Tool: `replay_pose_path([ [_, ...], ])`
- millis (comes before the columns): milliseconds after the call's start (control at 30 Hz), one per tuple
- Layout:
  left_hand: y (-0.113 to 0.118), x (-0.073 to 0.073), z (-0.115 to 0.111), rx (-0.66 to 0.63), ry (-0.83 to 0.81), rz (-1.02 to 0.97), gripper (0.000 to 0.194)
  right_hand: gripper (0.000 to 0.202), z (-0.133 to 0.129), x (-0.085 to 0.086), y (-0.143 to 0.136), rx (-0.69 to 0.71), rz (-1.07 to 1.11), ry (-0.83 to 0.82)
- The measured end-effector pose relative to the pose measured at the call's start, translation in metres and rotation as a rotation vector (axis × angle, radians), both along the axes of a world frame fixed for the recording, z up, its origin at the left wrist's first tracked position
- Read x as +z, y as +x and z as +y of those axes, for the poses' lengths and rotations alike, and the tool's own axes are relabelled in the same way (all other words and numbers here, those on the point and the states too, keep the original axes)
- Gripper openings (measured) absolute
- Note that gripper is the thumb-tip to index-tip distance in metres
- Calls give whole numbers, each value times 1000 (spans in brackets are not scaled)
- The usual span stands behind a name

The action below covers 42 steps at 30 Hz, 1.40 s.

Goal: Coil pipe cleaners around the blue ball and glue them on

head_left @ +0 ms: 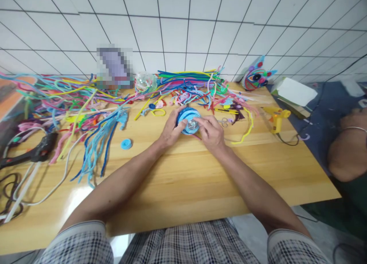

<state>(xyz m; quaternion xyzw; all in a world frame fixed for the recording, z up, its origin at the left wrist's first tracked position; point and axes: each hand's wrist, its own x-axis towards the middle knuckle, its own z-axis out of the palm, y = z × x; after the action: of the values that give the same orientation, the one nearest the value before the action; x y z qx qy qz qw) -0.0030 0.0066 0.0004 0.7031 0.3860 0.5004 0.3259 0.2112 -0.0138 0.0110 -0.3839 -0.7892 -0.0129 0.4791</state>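
Note:
Near the middle of the table, a round blue coil of pipe cleaners [187, 114] with a clear, shiny centre is between my two hands. My left hand [172, 128] grips its left side, the thumb lying over the front. My right hand [210, 131] is at its right edge, fingers bent in and fingertips touching near the shiny centre. Whether the right fingers pinch something small is hidden. A smaller blue pipe-cleaner coil [126, 144] lies on the wood to the left. Beyond it is a bunch of loose blue pipe cleaners [99, 147].
Colourful pipe cleaners [183, 80] are heaped along the tiled wall. A black glue gun [43, 149] lies left, a yellow glue gun [278, 118] stands right. Small scissors [224, 122] are beside my right hand. A decorated animal face [255, 78] leans at back right. Another person's arm [348, 153] is at far right.

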Motion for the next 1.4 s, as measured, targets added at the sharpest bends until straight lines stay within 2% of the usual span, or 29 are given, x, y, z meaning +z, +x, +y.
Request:
replay_pose_path([
  [567, 0, 0, 3, -8, -48, -17, 67, 41, 1, 1, 0, -18, 1, -51],
  [967, 3, 4, 1, 13, -87, -51, 63, 39, 1, 1, 0, -5, 16, -15],
  [1133, 3, 4, 1, 17, -85, -50, 62, 40, 1, 1, 0, -6, 5, -59],
  [1400, 4, -1, 3, 17, -65, -57, 65, 30, 0, 3, -1, -51, 18, -44],
])
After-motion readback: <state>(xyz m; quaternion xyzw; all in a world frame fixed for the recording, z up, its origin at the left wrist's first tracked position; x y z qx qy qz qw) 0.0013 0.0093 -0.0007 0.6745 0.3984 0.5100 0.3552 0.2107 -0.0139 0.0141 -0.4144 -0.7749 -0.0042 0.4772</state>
